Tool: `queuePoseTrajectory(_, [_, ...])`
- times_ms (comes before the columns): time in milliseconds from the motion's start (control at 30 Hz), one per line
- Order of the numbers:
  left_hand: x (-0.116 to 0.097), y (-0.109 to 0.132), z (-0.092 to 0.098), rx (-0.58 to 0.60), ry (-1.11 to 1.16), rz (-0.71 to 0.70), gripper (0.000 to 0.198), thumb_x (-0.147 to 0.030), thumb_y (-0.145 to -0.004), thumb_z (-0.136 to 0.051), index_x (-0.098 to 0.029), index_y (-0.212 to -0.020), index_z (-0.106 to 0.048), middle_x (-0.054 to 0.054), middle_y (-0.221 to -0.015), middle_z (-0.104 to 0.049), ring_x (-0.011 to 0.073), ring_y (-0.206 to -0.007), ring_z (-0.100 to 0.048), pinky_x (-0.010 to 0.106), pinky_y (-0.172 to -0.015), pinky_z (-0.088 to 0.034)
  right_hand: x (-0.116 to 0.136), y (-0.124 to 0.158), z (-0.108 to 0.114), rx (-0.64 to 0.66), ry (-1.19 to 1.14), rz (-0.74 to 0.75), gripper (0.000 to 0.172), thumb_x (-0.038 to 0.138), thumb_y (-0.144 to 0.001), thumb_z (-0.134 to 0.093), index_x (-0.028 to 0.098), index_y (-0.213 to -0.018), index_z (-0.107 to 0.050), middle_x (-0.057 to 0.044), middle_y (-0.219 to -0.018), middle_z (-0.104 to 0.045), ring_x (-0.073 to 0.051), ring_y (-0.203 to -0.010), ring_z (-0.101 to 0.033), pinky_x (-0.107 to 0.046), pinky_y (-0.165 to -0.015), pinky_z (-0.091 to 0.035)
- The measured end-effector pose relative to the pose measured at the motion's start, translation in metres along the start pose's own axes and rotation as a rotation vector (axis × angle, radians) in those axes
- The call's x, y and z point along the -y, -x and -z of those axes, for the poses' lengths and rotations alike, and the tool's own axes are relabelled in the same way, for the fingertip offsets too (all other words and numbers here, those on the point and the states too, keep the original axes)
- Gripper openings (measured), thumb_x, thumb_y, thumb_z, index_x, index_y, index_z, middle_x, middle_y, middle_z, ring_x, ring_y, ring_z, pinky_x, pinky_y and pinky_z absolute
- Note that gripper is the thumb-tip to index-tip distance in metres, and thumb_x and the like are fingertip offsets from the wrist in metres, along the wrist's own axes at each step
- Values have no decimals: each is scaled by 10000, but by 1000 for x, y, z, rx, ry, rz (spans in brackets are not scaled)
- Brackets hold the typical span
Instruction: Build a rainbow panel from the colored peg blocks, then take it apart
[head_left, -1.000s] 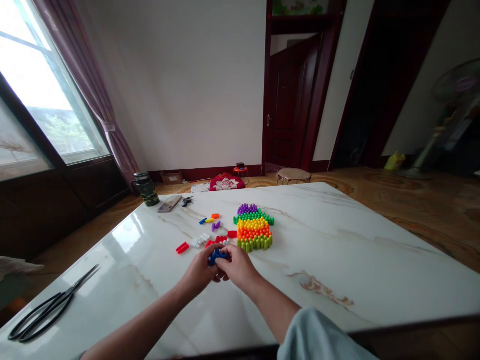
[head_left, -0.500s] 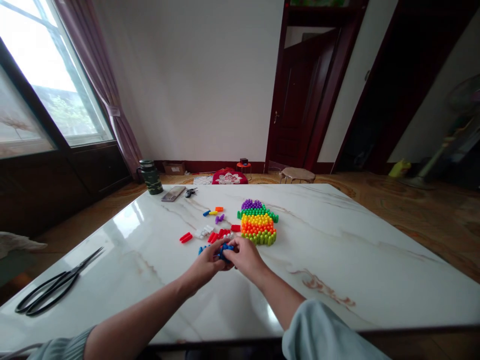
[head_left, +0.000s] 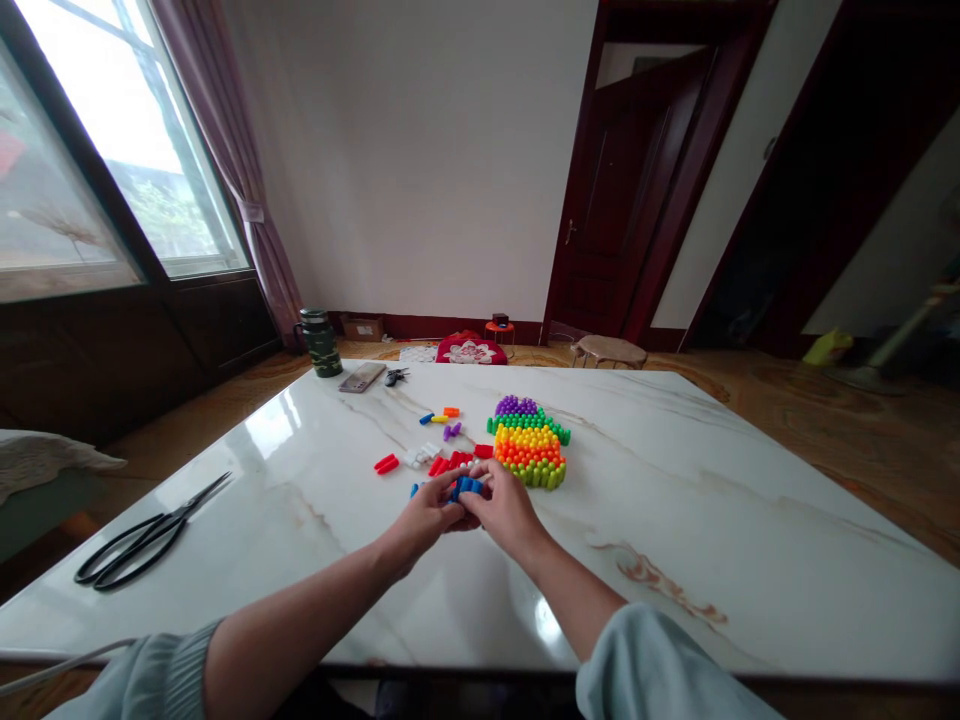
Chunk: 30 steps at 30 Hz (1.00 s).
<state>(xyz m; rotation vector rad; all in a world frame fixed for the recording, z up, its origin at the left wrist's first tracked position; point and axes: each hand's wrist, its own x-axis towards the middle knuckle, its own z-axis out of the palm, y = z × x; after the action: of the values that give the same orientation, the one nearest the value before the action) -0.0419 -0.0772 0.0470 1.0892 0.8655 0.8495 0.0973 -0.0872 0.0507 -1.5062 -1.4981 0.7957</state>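
Above the near middle of the table, my left hand [head_left: 430, 512] and my right hand [head_left: 504, 500] close together on a few joined blue plastic building pieces [head_left: 466, 486]. The fingers of both hands cover part of them. Just beyond my fingers lie red pieces [head_left: 448, 463] and white pieces [head_left: 421, 456]. To the right of them stands a block of many joined pieces [head_left: 529, 442], banded purple, green, yellow, orange and olive green. Some other blue pieces [head_left: 417, 490] peek out behind my left hand.
Black-handled scissors [head_left: 150, 535] lie at the left of the marble-look table [head_left: 675, 520]. At its far left edge are a camouflage flask [head_left: 321, 345], a phone [head_left: 363, 377] and keys [head_left: 396, 376]. Loose purple pieces [head_left: 452, 431] and a red pair [head_left: 386, 464] lie nearer.
The view has turned slightly left, so everything appears shifted right. Between my fingers, the blue pieces have turned and now show more. Both hands stay together on them.
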Motion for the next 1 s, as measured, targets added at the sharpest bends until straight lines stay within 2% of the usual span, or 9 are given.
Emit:
queuePoseTrajectory(133, [2,0,-1,33,-26,2,760,-426,-624,-823,-158,-1273,-530,63,-865,-695,179,-727,-687,345,-745,-565,6,1,6,-3,-26,33,162,260,-771,-562,221,-920,-612,18,-708,-625,-127,-597,-589,-234,-541,-478])
queuePoseTrajectory(233, [4,0,0,39,-109,7,729,-503,-627,-804,-153,-1209,-541,36,-775,-678,139,-609,-656,289,-621,-552,9,1,8,-3,-109,-33,163,279,-744,-579,211,-892,-573,22,-718,-614,-125,-566,-584,-239,-506,-489])
queuePoseTrajectory(367, [3,0,0,13,-108,21,657,-522,-633,-790,-161,-1125,-545,24,-783,-665,101,-544,-613,242,-532,-513,10,-2,11,-74,-235,-102,215,348,-702,-617,208,-813,-497,29,-692,-589,-134,-551,-585,-251,-488,-494])
queuePoseTrajectory(467, [-2,2,-2,-27,-96,39,568,-494,-629,-800,-158,-1027,-575,9,-771,-645,74,-543,-576,212,-517,-485,11,-4,15,-160,-194,-57,234,368,-667,-648,206,-694,-481,38,-632,-549,-127,-574,-553,-252,-551,-482])
queuePoseTrajectory(567, [-6,5,-4,-32,-101,44,499,-505,-648,-782,-153,-940,-582,-1,-736,-625,53,-525,-525,176,-473,-419,12,-3,17,-187,-173,-33,239,350,-628,-677,203,-651,-490,35,-614,-548,-130,-598,-541,-261,-598,-470])
queuePoseTrajectory(667, [-7,5,-4,-41,-106,40,458,-514,-656,-769,-149,-844,-567,-3,-715,-613,44,-503,-489,167,-443,-360,13,-3,17,-141,-268,-61,258,315,-613,-688,194,-787,-541,14,-667,-626,-158,-640,-596,-276,-614,-486])
queuePoseTrajectory(767, [-8,4,-3,-48,-103,30,448,-510,-647,-773,-150,-796,-552,-6,-701,-609,43,-490,-479,173,-442,-346,11,-4,17,-39,-297,-35,302,292,-643,-666,176,-914,-601,-20,-737,-688,-180,-693,-638,-290,-632,-498])
queuePoseTrajectory(900, [-4,3,-2,-75,-119,4,458,-504,-617,-792,-144,-773,-556,-9,-663,-601,49,-480,-475,182,-444,-344,6,-4,21,81,-143,51,182,257,-665,-648,164,-819,-679,-41,-803,-718,-178,-741,-647,-277,-661,-482])
queuePoseTrajectory(1000, [0,1,-4,-68,-145,18,464,-498,-594,-808,-138,-750,-560,-22,-599,-570,56,-478,-473,192,-456,-359,5,-4,35,128,87,34,139,237,-630,-687,184,-757,-703,-15,-754,-714,-167,-695,-624,-257,-610,-439])
